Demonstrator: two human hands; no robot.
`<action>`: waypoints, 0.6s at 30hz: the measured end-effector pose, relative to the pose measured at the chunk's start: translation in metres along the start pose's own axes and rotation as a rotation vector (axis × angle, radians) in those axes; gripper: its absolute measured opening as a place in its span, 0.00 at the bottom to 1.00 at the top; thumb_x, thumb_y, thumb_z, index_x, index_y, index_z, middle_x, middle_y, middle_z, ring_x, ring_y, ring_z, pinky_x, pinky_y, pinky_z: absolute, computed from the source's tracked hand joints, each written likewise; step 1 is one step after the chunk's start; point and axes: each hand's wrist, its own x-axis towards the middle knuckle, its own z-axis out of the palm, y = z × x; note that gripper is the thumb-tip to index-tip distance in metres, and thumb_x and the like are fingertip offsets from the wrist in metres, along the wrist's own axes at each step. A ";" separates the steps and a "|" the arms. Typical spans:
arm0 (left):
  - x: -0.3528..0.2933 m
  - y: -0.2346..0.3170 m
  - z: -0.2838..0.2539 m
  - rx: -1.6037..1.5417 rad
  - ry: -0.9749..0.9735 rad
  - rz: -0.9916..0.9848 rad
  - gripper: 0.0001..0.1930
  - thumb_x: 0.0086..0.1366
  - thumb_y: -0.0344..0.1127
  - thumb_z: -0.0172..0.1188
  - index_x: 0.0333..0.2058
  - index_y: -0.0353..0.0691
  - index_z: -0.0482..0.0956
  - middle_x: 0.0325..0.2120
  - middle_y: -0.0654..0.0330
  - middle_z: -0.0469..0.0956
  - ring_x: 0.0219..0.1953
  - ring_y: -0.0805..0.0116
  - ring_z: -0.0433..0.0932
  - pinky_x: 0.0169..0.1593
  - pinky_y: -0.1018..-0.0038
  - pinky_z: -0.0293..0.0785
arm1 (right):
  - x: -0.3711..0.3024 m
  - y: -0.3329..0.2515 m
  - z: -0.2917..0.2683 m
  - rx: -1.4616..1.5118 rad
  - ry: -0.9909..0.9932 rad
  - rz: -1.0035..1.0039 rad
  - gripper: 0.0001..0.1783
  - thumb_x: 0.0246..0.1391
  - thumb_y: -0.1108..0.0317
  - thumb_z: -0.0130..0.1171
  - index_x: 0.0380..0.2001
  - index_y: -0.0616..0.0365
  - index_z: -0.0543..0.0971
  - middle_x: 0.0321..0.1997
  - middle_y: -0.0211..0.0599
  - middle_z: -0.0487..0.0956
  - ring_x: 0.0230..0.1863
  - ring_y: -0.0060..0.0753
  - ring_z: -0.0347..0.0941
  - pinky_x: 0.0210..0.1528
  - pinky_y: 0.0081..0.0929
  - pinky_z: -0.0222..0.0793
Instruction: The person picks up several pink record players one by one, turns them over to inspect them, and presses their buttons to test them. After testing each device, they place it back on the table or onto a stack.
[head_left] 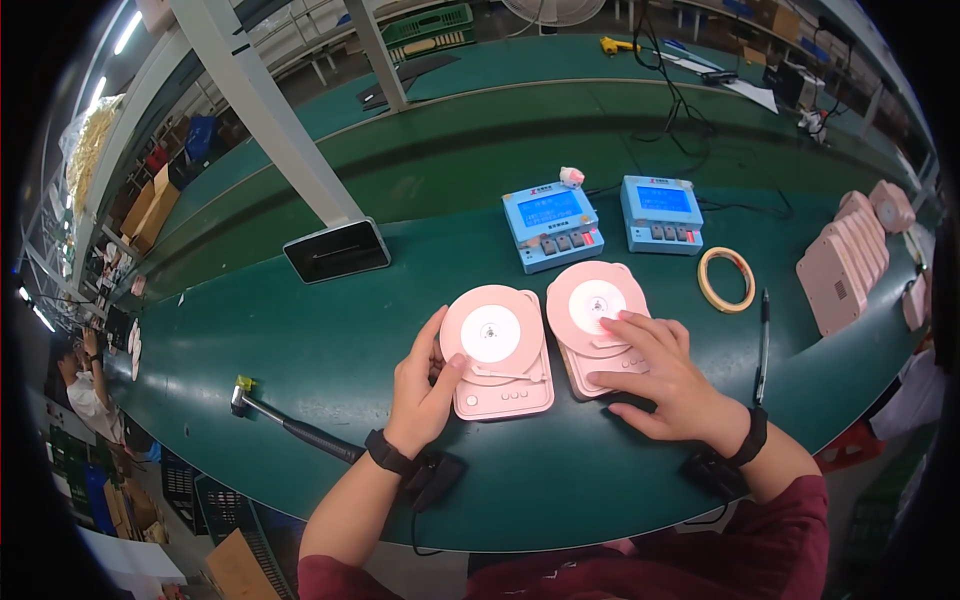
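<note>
- Hammer (300,427): on the green table (330,350), handle end near the left forearm.
- Left hand (425,387): thumb and fingers apart, at the left side of the left pink turntable-shaped device (500,362).
- Right hand (665,385): fingers spread over the right pink device (590,290), just beside the first.
- Pen (764,350), tape roll (703,281): right.
- Two blue boxes (552,222): screens lit, beyond the devices.

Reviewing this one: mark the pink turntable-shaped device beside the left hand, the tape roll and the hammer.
Pink turntable-shaped device (496,349): head view, white centre of its disc.
Tape roll (729,308): head view, lower part of its ring.
Hammer (318,437): head view, black handle.
</note>
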 end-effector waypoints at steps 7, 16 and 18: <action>-0.001 0.002 -0.002 0.003 -0.023 -0.015 0.28 0.66 0.31 0.52 0.63 0.32 0.57 0.36 0.61 0.76 0.36 0.77 0.72 0.42 0.81 0.68 | 0.000 0.000 0.001 0.005 0.008 -0.005 0.23 0.36 0.67 0.68 0.42 0.45 0.83 0.63 0.48 0.65 0.65 0.53 0.56 0.62 0.47 0.47; -0.001 0.003 -0.002 0.011 -0.020 -0.023 0.28 0.65 0.30 0.52 0.63 0.33 0.58 0.34 0.62 0.75 0.35 0.78 0.72 0.41 0.81 0.68 | 0.000 0.000 0.001 -0.001 0.017 -0.002 0.23 0.36 0.67 0.68 0.42 0.45 0.83 0.63 0.47 0.65 0.65 0.53 0.57 0.62 0.47 0.47; -0.001 0.003 -0.002 0.011 -0.016 -0.023 0.28 0.65 0.30 0.52 0.63 0.33 0.58 0.34 0.62 0.75 0.35 0.78 0.72 0.41 0.81 0.68 | 0.000 0.000 0.001 0.000 0.019 -0.002 0.22 0.36 0.68 0.68 0.42 0.45 0.83 0.62 0.47 0.65 0.65 0.53 0.57 0.62 0.47 0.48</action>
